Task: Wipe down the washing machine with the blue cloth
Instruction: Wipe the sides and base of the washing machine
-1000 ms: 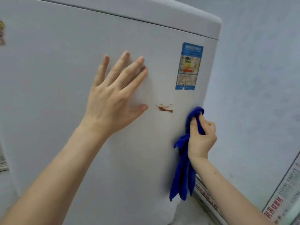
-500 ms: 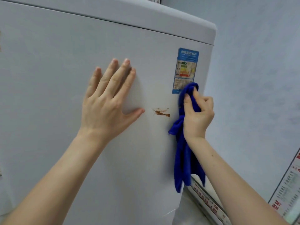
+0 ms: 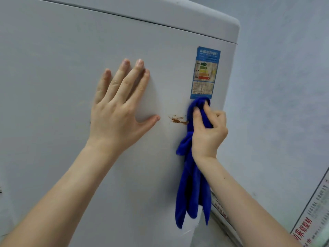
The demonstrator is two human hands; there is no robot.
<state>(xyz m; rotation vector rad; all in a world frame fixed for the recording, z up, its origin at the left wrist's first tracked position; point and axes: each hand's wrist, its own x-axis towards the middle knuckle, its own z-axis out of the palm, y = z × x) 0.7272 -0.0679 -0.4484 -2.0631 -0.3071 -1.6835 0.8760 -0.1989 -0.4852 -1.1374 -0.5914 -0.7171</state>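
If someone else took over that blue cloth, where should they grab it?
Judging by how it hangs, grip the blue cloth at its bunched top, where the right hand already pinches it, coming from the open right side. The loose tail dangles free, and the washing machine panel blocks the other side.

A domestic laundry or utility corner is indicated. A white washing machine [image 3: 71, 68] bearing an energy-rating label [image 3: 204, 73] is set close to a plain painted wall [image 3: 284, 86]. Printed packaging [image 3: 311, 220] is seen at lower right.
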